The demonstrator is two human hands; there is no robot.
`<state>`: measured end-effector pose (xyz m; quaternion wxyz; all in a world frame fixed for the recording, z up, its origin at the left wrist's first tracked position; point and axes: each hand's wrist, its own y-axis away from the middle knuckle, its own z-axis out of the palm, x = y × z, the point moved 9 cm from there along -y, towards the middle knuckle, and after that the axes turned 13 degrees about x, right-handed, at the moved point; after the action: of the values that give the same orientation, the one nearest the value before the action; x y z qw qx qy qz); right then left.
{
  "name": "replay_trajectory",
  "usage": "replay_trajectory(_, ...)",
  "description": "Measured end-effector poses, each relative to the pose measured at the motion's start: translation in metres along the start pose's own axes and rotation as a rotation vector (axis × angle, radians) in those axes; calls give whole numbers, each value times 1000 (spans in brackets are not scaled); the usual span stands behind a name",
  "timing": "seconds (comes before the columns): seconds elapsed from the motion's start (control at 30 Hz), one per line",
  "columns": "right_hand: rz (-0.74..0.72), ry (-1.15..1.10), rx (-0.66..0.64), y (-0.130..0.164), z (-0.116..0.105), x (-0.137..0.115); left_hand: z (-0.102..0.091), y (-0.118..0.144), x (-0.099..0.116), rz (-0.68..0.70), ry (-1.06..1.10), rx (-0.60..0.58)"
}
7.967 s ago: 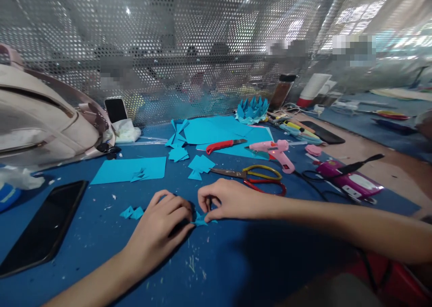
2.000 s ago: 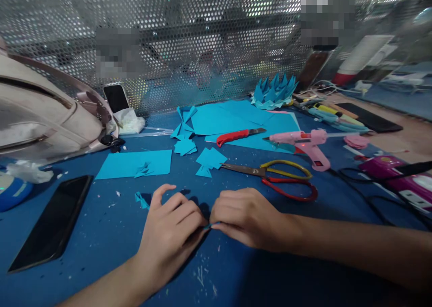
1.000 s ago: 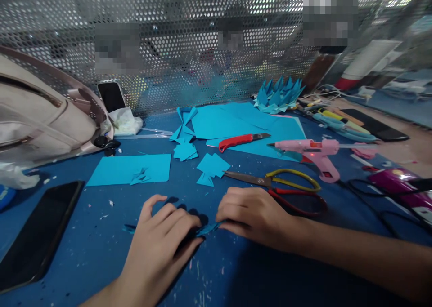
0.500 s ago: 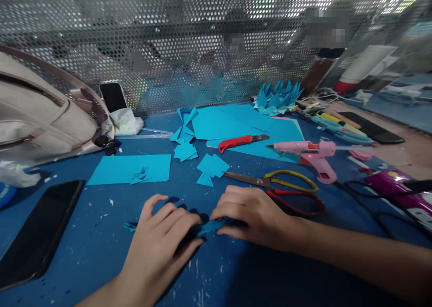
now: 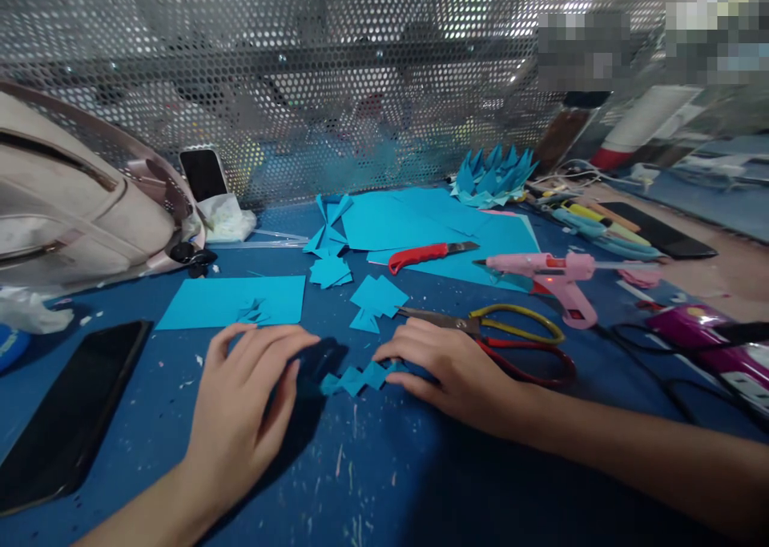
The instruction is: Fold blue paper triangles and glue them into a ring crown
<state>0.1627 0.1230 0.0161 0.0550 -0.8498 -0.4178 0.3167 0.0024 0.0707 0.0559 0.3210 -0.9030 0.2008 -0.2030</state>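
A zigzag chain of folded blue paper [image 5: 353,380] lies low over the blue table in front of me. My right hand [image 5: 444,367] pinches its right end between thumb and fingers, which hide that end. Apart from the chain, to its left, is my left hand [image 5: 252,387], fingers bent and thumb held away, with nothing in it. Just beyond that hand, a small folded blue piece [image 5: 255,311] rests on a blue paper sheet [image 5: 204,300]. Blue paper squares [image 5: 380,295] lie past the chain, beside the scissors [image 5: 517,327] with one yellow and one red handle.
A red-handled cutter [image 5: 420,255] lies on blue sheets [image 5: 396,215]. To its right are a pink glue gun [image 5: 558,275] and a purple power strip [image 5: 714,343] with black cables. A spiky blue paper piece [image 5: 496,177] stands behind. On the left are a phone [image 5: 75,411] and a pale bag [image 5: 78,187].
My left hand has let go of the paper chain and moved left and slightly away from me. More of the chain shows. My right hand stays at its right end.
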Motion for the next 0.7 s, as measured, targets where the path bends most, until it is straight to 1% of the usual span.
replay_trajectory(0.03, 11, 18, 1, 0, 0, 1, 1, -1, -7, -10, -34, -22)
replay_trajectory(0.1, 24, 34, -1, 0, 0, 1, 9, 1, -18, -35, -67, -103)
replay_trajectory(0.17, 20, 38, -3, 0, -1, -1, 18, 5, -25, -59, -41, -195)
replay_trajectory(0.23, 8, 31, -12, 0, -1, -3, 25, 8, -26, -70, 25, -267)
replay_trajectory(0.3, -13, 5, -29, 0, 0, -5, 28, 9, -22, -53, 96, -318)
replay_trajectory(0.4, -67, -30, -43, 1, 2, -9, 29, 8, -15, 1, 144, -393)
replay_trajectory(0.5, -99, -55, -3, 0, 0, -10, 27, 8, -17, 2, 156, -454)
replay_trajectory(0.6, -33, -136, 77, -3, -5, -3, 22, 5, -30, -101, 255, -466)
replay_trajectory(0.7, 147, -231, 135, -6, -8, 12, 14, 0, -54, -289, 337, -404)
